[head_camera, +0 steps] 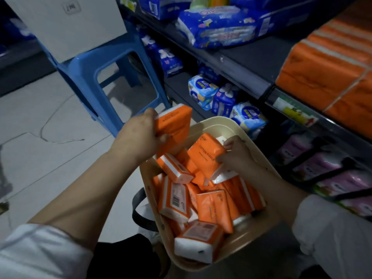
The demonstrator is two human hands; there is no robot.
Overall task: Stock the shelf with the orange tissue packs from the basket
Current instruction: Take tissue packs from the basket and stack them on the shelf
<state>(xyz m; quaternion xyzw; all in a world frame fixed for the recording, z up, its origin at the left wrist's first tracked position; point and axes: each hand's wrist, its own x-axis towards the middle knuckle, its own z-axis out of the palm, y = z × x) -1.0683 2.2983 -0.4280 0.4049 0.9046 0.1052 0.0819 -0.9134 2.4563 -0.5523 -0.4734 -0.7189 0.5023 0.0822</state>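
A pale tiled floor (40,150) fills the head view from 7 to 10 o'clock. A blue plastic stool (88,75) stands at 11 o'clock with a white box (66,23) on top. A dark shelf (247,63) runs from 12 down to 4 o'clock. A stack of orange packs (326,77) sits on it at 2 o'clock, blue wrapped packs (221,27) lie at 1 o'clock, and pink packs (332,174) fill the tier below at 4 o'clock.

A beige basket (218,121) sits low in the middle, toward 5 o'clock, with a dark handle (138,210) at its 9 o'clock side. Loose orange tissue packs (213,208) are heaped inside it (every which way, some flat, some on edge).

The left hand (138,135) is over the basket's 11 o'clock corner. Its fingers and thumb are curled round the near edge of a lifted pack (175,125), which is tilted, white end up. I cannot tell whether its lower end touches the heap.

The right hand (237,156) is inside the basket at its 2 o'clock side. Thumb above and fingers below pinch the right edge of a second pack (207,154), which lies tilted on top of the heap.
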